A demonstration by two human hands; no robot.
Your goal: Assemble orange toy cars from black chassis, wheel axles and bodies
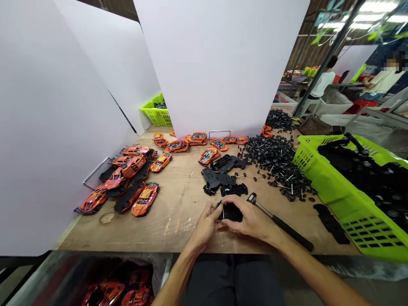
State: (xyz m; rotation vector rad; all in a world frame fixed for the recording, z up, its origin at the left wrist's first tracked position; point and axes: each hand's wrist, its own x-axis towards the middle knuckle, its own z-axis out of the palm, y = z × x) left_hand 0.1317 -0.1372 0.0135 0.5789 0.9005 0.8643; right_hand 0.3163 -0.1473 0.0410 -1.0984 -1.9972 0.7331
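Near the front edge of the table, both my hands are closed around a black toy car chassis (232, 211). My left hand (207, 223) grips its left end, where a thin metal axle shows near the thumb. My right hand (247, 219) spans its right side, thumb in front and fingers behind. Just right of my right hand lies a hammer (280, 225) with a black handle. Beyond my hands are several loose black chassis (219, 176). A big heap of black wheels on axles (274, 157) spreads behind them to the right.
Orange toy cars (127, 174) are piled at the left, with orange car bodies (208, 156) along the back. A lime-green basket (350, 204) of black parts stands at the right. White panels (219, 63) rise behind the table. An open bin (121, 284) of orange cars sits below. Two people are in the background.
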